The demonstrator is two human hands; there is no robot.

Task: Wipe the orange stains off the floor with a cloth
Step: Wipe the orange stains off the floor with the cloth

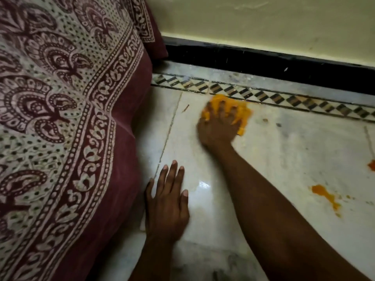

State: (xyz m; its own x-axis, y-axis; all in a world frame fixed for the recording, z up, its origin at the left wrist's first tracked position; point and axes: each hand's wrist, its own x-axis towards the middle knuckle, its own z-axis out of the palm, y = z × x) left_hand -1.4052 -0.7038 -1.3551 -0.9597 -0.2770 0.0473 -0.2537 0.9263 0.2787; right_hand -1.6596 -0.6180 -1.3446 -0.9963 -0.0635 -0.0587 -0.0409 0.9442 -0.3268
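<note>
Two bare hands rest on a pale marble floor (294, 151). At twelve o'clock, beside the patterned tile border (284, 99), the right hand (218, 126) presses a crumpled yellow-orange cloth (244, 112), fingers spread and curled into it. At six o'clock the left hand (167, 201) lies flat, fingers straight, holding nothing. Orange stains (324, 195) sit at four o'clock. A maroon printed bedspread (60, 118) hangs at nine o'clock.

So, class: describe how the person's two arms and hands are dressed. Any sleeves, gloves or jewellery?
Both are bare. The left hand and right hand wear no gloves or visible rings, and no sleeve, watch or bangle shows on either forearm as far as the frame reaches. The fingernails look short and unpainted.
</note>
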